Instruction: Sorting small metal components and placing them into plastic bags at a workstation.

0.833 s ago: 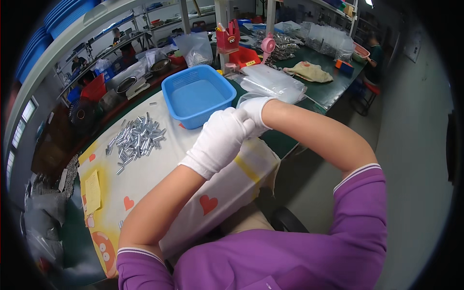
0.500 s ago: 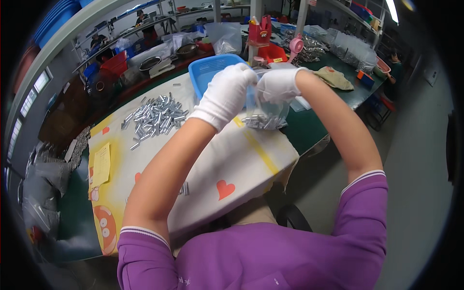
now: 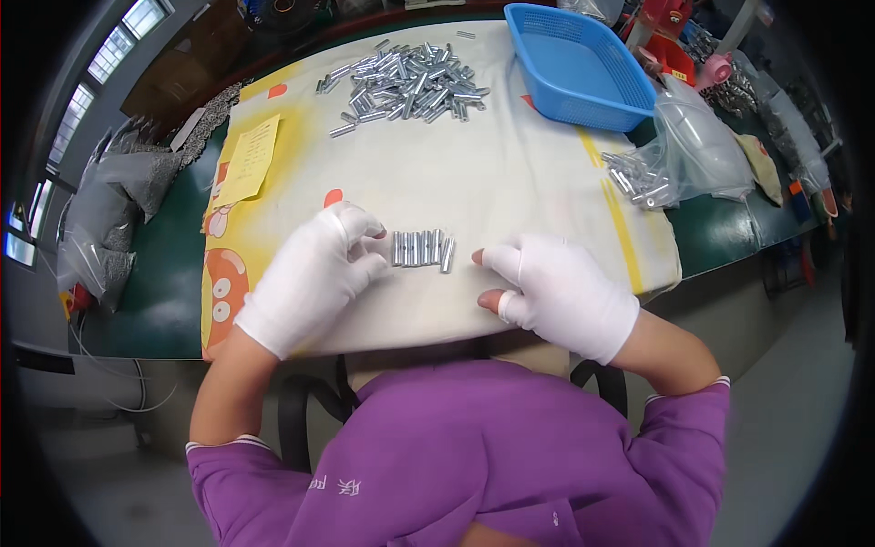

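Observation:
A short row of shiny metal tubes point(image 3: 417, 248) lies side by side on the cloth-covered table; the one at the right end tilts away from the others. Just left of the row is my left hand point(image 3: 314, 272) in a white glove, thumb and fingers apart with nothing between them. On the other side my right hand point(image 3: 558, 290), gloved too with bare thumb and fingertip showing, holds its fingers apart close to the tilted tube. Beyond them a loose pile of the same tubes point(image 3: 410, 82) is spread on the cloth.
A blue plastic basket point(image 3: 583, 59) stands at the back right. Beside it a clear plastic bag point(image 3: 684, 150) holds more tubes. A yellow paper slip point(image 3: 251, 157) lies on the cloth point(image 3: 547, 182) at the left. Filled clear bags point(image 3: 132, 187) sit at the far left edge.
My hands have come down from beside the bag and basket to the near part of the table, either side of the row. The bag is released, and the view has tilted downward.

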A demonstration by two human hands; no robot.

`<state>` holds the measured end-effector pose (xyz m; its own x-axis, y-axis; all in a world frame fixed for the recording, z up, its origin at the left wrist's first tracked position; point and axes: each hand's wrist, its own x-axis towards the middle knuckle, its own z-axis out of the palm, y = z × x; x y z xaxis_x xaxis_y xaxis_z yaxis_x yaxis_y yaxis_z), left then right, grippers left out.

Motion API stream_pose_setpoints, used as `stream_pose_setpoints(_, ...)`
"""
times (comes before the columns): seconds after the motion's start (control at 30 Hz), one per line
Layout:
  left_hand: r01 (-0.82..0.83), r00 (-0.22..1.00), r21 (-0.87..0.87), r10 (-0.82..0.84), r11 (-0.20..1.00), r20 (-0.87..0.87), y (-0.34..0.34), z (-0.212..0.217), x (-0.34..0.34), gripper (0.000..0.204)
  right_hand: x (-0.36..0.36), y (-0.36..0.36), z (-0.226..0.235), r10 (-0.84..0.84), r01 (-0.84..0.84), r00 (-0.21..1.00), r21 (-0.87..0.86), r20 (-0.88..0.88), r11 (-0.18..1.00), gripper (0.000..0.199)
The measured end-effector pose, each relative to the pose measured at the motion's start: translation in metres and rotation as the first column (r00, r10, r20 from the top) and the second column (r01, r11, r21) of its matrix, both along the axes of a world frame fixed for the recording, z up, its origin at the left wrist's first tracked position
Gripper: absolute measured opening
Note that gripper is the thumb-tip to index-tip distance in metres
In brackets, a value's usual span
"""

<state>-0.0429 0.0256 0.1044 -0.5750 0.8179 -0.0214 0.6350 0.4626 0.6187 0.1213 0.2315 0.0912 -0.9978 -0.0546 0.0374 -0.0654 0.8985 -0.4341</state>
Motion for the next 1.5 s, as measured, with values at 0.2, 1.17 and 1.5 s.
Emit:
stream_pose_setpoints(0.2,0.015,0.996,0.028,-0.017,0.999,0.083,0.01,-0.026,0.003,0.046,-0.046,-0.024,-0.026,-0.126,0.125,0.992,-0.098,-0.001,0.987,0.044)
stream_pose_setpoints(1.17,-0.135,0.978,0.316,0.075,0.939,0.195,0.006,-0.071,0.017,0.031,-0.048,-0.035,-0.045,-0.175,0.095,0.97,-0.404,-0.167,0.91,0.023)
stream_pose_setpoints(1.5,-0.197,0.953,0.241,0.127,0.95,0.277,0.011,-0.065,0.015,0.042,-0.052,-0.031,-0.043,-0.193,0.141,0.979,-0.471,-0.065,0.871,0.025)
